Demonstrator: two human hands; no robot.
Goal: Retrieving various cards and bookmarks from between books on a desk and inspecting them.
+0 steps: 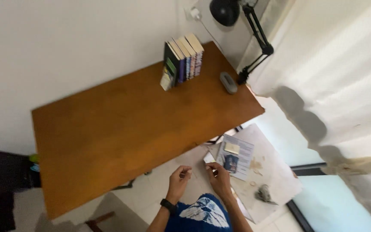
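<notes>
Hands, two, yours, low in view at 6 o'clock, below the tabletop's near edge. Left hand, wrist banded in black, fingers curled narrow; right hand likewise curled, fingertips touching the near corner of a printed sheet at 5 o'clock. Whether either pinches anything, you cannot tell. The sheet lies on a pale stained board beside a small dark lump. Books, upright row, at 12 o'clock; grey case and black lamp at 1 o'clock. Risk: a fingertip-only hold lets the sheet slide off the board's edge.
</notes>
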